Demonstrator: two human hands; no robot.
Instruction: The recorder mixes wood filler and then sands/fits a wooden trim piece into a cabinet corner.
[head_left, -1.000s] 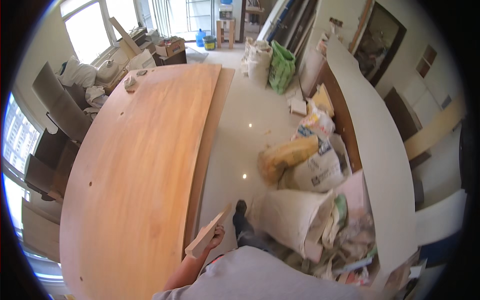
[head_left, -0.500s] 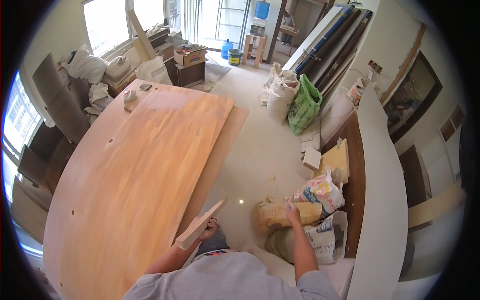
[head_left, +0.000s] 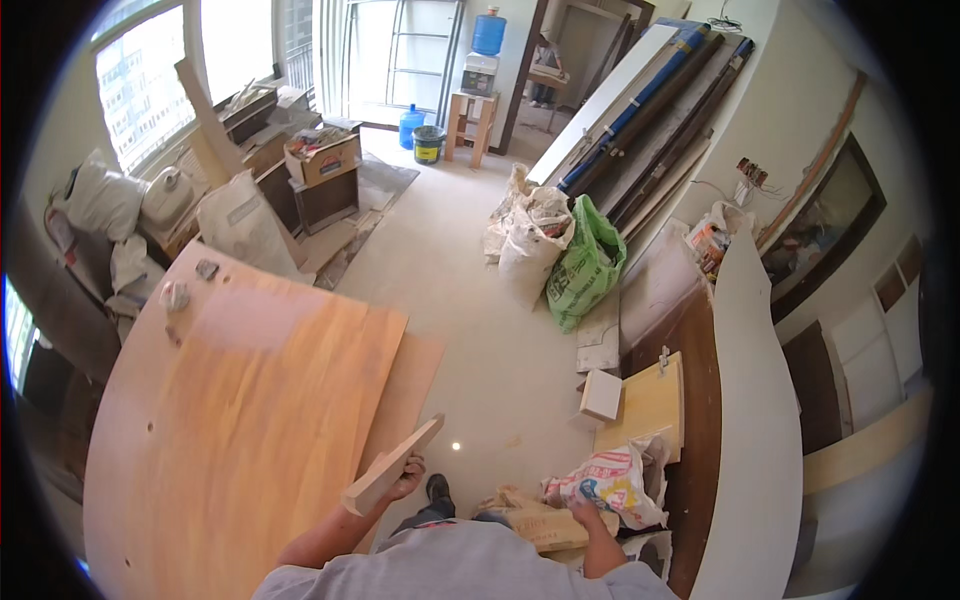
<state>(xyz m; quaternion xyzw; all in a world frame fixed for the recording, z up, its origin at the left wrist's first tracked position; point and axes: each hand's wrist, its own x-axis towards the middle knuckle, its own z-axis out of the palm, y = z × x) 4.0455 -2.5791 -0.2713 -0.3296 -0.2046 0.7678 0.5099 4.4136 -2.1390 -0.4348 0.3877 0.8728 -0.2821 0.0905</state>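
My left hand [head_left: 408, 480] is closed around a long, narrow piece of pale wood [head_left: 390, 466], which has a raised part along one side. The wood is held tilted, beside the near right edge of a large orange-brown wooden panel [head_left: 290, 390]. Low on the right, my right hand [head_left: 592, 520] is over the end of a brown paper sack [head_left: 545, 527], close to a white sack with coloured print [head_left: 615, 485]. Its fingers are too unclear to show whether they grip the sack.
Full white sacks [head_left: 535, 250] and a green sack [head_left: 587, 265] stand ahead on the pale floor [head_left: 470, 350]. Long boards [head_left: 640, 110] lean at the back right. A cardboard box [head_left: 322, 158] and scrap pile up at the back left. A curved white panel [head_left: 750, 430] runs along my right.
My view has shifted, and the sacks ahead and the floor now sit lower in it. The wood stays in my left hand. My right hand appears lower, still over the paper sack.
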